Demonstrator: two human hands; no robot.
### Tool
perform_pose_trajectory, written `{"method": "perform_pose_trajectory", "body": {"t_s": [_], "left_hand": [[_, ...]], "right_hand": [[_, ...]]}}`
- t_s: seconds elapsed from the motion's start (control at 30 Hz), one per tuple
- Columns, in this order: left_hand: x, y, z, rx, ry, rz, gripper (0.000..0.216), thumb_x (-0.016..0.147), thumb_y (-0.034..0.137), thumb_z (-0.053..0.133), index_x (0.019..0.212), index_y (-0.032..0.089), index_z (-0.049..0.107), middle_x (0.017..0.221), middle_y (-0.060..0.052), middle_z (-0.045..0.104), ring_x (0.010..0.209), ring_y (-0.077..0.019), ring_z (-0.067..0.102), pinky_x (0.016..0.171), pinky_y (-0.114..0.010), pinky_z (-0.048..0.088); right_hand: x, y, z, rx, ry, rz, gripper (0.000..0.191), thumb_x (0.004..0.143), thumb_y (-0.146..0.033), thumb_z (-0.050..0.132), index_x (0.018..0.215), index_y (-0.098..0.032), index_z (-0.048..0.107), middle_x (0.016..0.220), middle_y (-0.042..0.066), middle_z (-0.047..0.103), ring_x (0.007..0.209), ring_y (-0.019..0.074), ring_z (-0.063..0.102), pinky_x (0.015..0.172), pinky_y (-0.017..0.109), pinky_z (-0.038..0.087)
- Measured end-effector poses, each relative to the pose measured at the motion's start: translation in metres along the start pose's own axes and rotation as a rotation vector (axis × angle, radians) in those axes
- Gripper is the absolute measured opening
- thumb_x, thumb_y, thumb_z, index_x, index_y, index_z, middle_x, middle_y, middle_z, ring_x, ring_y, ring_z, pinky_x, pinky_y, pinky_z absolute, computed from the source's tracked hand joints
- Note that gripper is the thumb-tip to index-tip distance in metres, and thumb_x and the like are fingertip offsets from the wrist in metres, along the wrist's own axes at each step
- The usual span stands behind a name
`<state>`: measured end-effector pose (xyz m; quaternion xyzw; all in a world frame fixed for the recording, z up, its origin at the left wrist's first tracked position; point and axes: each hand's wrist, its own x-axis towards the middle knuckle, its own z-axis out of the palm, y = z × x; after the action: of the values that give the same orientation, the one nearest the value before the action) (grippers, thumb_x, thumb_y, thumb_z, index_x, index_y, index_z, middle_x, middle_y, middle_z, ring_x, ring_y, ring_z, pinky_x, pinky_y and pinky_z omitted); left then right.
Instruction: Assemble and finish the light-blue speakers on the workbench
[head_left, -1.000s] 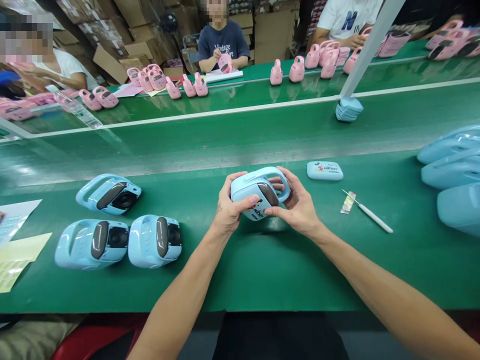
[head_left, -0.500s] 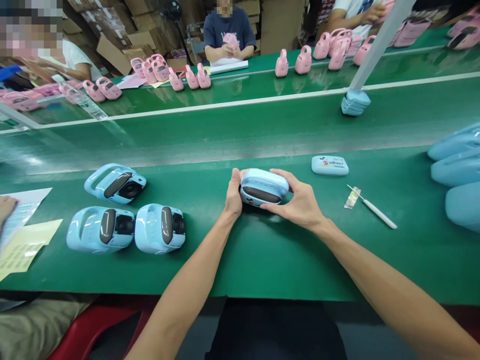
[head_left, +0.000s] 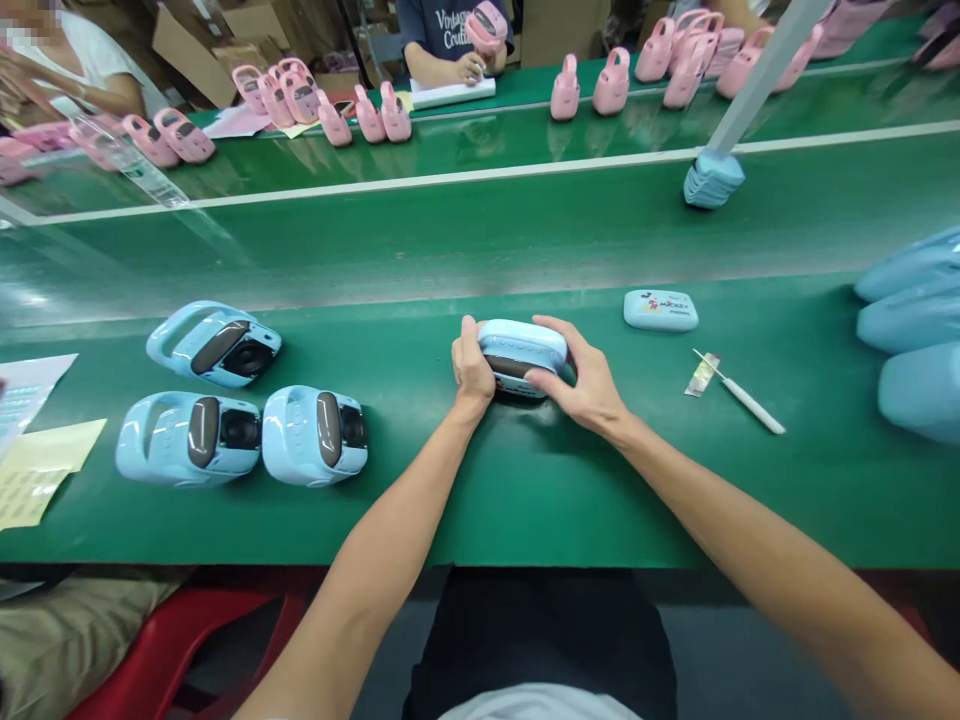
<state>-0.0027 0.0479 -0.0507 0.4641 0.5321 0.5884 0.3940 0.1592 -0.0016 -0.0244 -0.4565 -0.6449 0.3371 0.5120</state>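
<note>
"MICKEY" on light-blue plate (head_left: 661,311), smaller line beneath unclear; "Vintag… / Coutu…" on dark shirt (head_left: 421,30), partly hidden

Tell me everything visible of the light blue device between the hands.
The light blue device is rounded, glossy and plastic-looking, with a dark strip across its near side and print below, too small to read. The left hand holds its left end, the right hand its right. It is at the green table; whether it touches the surface is unclear.

Head camera: is looking forward and down from above
Table (head_left: 555,500): is lying close
Far box (head_left: 193,65): is standing beyond
</note>
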Motion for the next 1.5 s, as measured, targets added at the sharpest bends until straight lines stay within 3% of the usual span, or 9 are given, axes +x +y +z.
{"method": "perform_pose_trajectory", "body": {"t_s": [0.1, 0.27, 0.4, 0.7, 0.8, 0.87, 0.93, 1.07, 1.5], "left_hand": [[-0.005, 0.006, 0.001, 0.004, 0.024, 0.04, 0.08, 0.098, 0.085, 0.028, 0.075, 0.022, 0.072, 0.07, -0.005, 0.07, 0.071, -0.0229, 0.066, 0.07, -0.034, 0.05], [-0.005, 0.012, -0.006, 0.05, -0.063, 0.026, 0.073, 0.099, 0.079, 0.034, 0.082, 0.022, 0.077, 0.08, -0.007, 0.078, 0.086, -0.0268, 0.072, 0.085, -0.036, 0.054], [-0.002, 0.012, -0.006, -0.011, -0.101, -0.016, 0.07, 0.1, 0.074, 0.038, 0.083, 0.02, 0.079, 0.079, -0.008, 0.077, 0.093, -0.0276, 0.074, 0.089, -0.035, 0.055], [0.0, 0.008, 0.009, 0.042, 0.06, -0.015, 0.073, 0.098, 0.075, 0.035, 0.075, 0.021, 0.078, 0.076, -0.009, 0.076, 0.082, -0.0267, 0.072, 0.082, -0.037, 0.054], [0.007, 0.006, 0.007, -0.017, -0.014, -0.045, 0.073, 0.095, 0.08, 0.038, 0.078, 0.021, 0.077, 0.079, -0.009, 0.076, 0.087, -0.0269, 0.073, 0.087, -0.037, 0.055], [0.008, 0.008, -0.002, -0.135, -0.172, -0.071, 0.074, 0.092, 0.084, 0.042, 0.089, 0.02, 0.078, 0.085, -0.009, 0.077, 0.094, -0.0268, 0.074, 0.091, -0.037, 0.056], [0.007, 0.013, -0.013, -0.194, -0.376, -0.05, 0.07, 0.082, 0.084, 0.062, 0.107, 0.02, 0.076, 0.1, -0.008, 0.079, 0.105, -0.0273, 0.074, 0.096, -0.036, 0.056], [0.0, 0.024, -0.035, 0.007, -0.618, 0.049, 0.088, 0.052, 0.051, 0.102, 0.128, 0.023, 0.066, 0.121, -0.007, 0.076, 0.113, -0.0285, 0.071, 0.099, -0.037, 0.055], [-0.011, 0.025, -0.042, 0.066, -0.644, 0.122, 0.079, 0.06, 0.045, 0.101, 0.127, 0.025, 0.063, 0.121, -0.007, 0.073, 0.111, -0.0283, 0.07, 0.096, -0.038, 0.054]], "right_hand": [[0.004, 0.0, 0.017, 0.13, 0.132, 0.109, 0.07, 0.095, -0.082, 0.048, 0.122, -0.022, 0.072, 0.117, 0.01, 0.079, 0.107, 0.0293, 0.072, 0.097, 0.043, 0.055], [0.013, 0.002, 0.042, -0.031, 0.435, 0.114, 0.079, 0.095, -0.09, 0.029, 0.082, -0.022, 0.067, 0.075, 0.004, 0.067, 0.077, 0.0228, 0.065, 0.076, 0.036, 0.051], [0.013, 0.003, 0.045, -0.098, 0.495, 0.086, 0.079, 0.096, -0.088, 0.026, 0.079, -0.022, 0.066, 0.069, 0.003, 0.064, 0.071, 0.0221, 0.063, 0.071, 0.035, 0.049], [0.016, 0.006, 0.05, -0.222, 0.563, 0.082, 0.076, 0.103, -0.076, 0.019, 0.082, -0.023, 0.07, 0.075, 0.007, 0.07, 0.074, 0.0238, 0.068, 0.069, 0.034, 0.05], [0.023, 0.009, 0.047, -0.195, 0.564, 0.098, 0.076, 0.1, -0.079, 0.021, 0.079, -0.023, 0.069, 0.071, 0.006, 0.066, 0.074, 0.0239, 0.066, 0.07, 0.034, 0.05], [0.028, 0.012, 0.042, -0.133, 0.532, 0.125, 0.075, 0.098, -0.082, 0.024, 0.076, -0.023, 0.066, 0.068, 0.003, 0.062, 0.073, 0.023, 0.064, 0.07, 0.034, 0.05], [0.031, 0.016, 0.035, -0.043, 0.498, 0.166, 0.075, 0.096, -0.085, 0.028, 0.073, -0.023, 0.062, 0.064, 0.001, 0.057, 0.068, 0.021, 0.06, 0.067, 0.034, 0.049], [0.03, 0.023, 0.024, 0.091, 0.437, 0.2, 0.074, 0.092, -0.089, 0.036, 0.07, -0.022, 0.061, 0.061, 0.0, 0.055, 0.059, 0.0188, 0.057, 0.058, 0.033, 0.047], [0.015, 0.025, 0.017, -0.034, 0.301, 0.095, 0.083, 0.099, -0.083, 0.024, 0.093, -0.023, 0.081, 0.073, 0.007, 0.071, 0.071, 0.0263, 0.07, 0.064, 0.039, 0.052]]}}
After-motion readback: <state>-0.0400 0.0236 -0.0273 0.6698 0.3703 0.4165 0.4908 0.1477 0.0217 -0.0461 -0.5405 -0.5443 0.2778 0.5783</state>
